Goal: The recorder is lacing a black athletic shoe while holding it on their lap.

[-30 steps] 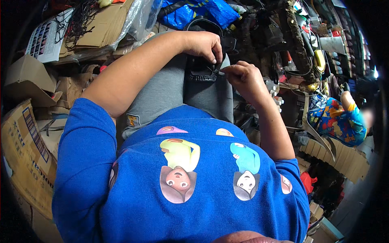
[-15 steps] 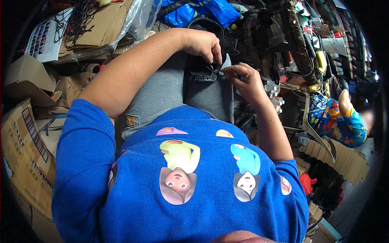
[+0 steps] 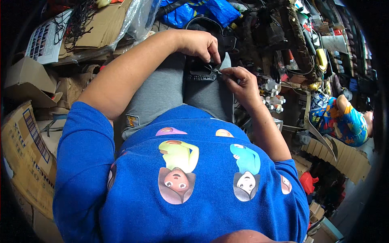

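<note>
On my lap, over the grey trousers [image 3: 156,87], lies a black sandal [image 3: 202,77] with a thickly stitched edge toward me and a strap on its right side. My left hand [image 3: 202,46] reaches over it from the left, fingers bent down and closed on its black upper. At the right of the stitched edge, my right hand [image 3: 243,83] pinches a thin metal-tipped tool [image 3: 217,71], its point touching or very near the edge. Fingers hide most of the tool, so its exact kind cannot be told. The sandal's inside is too dark to make out.
Flattened cardboard [image 3: 101,30] and black cords [image 3: 77,28] lie at the far left, above an open carton [image 3: 30,81]. Blue plastic bags [image 3: 219,12] lie ahead. Small clear bottles [image 3: 275,99] stand at right. Another person in a colourful shirt [image 3: 352,125] sits farther right.
My right hand has turned slightly, with the tool's tip still at the stitched edge. My left hand has shifted a little to the left. The person at right has moved slightly.
</note>
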### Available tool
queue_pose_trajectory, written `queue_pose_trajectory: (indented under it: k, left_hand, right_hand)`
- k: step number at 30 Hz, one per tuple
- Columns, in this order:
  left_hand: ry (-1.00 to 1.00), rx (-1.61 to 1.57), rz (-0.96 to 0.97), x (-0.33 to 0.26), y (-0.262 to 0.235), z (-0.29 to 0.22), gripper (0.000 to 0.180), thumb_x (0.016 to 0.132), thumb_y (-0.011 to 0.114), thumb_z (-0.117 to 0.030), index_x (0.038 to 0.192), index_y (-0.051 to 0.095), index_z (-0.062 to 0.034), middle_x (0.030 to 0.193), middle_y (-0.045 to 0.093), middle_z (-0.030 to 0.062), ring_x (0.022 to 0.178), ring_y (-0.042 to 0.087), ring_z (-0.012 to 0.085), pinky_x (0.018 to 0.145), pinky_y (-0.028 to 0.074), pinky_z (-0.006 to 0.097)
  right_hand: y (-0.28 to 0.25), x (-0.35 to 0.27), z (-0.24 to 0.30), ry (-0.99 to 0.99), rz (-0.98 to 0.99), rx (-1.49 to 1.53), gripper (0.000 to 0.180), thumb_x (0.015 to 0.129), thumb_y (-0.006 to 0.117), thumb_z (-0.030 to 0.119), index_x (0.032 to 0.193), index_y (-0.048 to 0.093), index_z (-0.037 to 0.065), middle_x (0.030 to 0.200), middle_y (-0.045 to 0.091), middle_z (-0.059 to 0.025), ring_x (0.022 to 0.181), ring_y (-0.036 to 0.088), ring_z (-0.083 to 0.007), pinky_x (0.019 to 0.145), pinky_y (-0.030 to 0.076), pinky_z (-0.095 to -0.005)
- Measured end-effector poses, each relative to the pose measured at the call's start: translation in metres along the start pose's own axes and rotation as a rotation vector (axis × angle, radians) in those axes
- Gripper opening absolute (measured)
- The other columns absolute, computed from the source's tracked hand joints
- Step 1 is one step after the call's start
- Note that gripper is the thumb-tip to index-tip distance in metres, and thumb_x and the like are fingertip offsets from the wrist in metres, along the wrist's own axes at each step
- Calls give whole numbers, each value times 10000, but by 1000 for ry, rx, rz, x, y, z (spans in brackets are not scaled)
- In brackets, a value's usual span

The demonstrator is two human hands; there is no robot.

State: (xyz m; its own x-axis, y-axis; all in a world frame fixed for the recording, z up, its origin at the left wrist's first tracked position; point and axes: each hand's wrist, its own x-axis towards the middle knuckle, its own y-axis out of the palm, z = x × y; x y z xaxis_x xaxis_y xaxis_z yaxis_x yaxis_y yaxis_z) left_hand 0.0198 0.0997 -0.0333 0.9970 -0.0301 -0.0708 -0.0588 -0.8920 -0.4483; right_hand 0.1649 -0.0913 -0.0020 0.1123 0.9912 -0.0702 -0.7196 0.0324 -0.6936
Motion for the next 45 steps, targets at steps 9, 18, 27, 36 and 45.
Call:
queue_pose_trajectory:
  k: [9, 18, 27, 36, 45]
  left_hand:
    - [-61, -75, 10, 0, -1, -4, 301, 712, 649, -90, 1006, 711, -74, 886, 563, 63, 914, 535, 187, 825, 435, 278]
    - [-57, -193, -67, 3, 5, 5, 225, 743, 663, -80, 961, 710, -47, 888, 593, 61, 907, 558, 179, 826, 440, 289]
    - [-40, -191, -33, 4, 3, 10, 241, 741, 665, -83, 974, 703, -35, 874, 605, 65, 903, 563, 178, 832, 442, 289]
    - [-86, -247, -16, 4, 4, 9, 239, 742, 649, -70, 971, 701, -29, 863, 624, 77, 867, 585, 174, 813, 454, 290]
    - [-100, -176, -6, 11, 3, 2, 229, 751, 657, -92, 967, 701, -32, 863, 617, 73, 860, 584, 176, 806, 454, 288]
  right_hand:
    - [-15, 16, 18, -18, 113, -212, 155, 755, 652, 95, 904, 695, 80, 800, 614, -128, 745, 625, -284, 677, 494, -359]
    - [-21, 23, 23, -56, 172, -229, 166, 749, 642, 85, 904, 701, 73, 828, 639, -143, 776, 637, -297, 704, 506, -363]
    - [-25, 24, 18, -54, 183, -191, 194, 737, 637, 58, 918, 702, 78, 845, 643, -141, 773, 645, -290, 717, 513, -350]
    - [-19, 21, 18, -108, 180, -214, 194, 735, 633, 56, 916, 697, 81, 817, 647, -148, 767, 645, -294, 710, 516, -349]
    - [-12, 20, 12, -150, 120, -263, 166, 740, 637, 59, 895, 694, 75, 813, 661, -150, 757, 657, -280, 701, 510, -345]
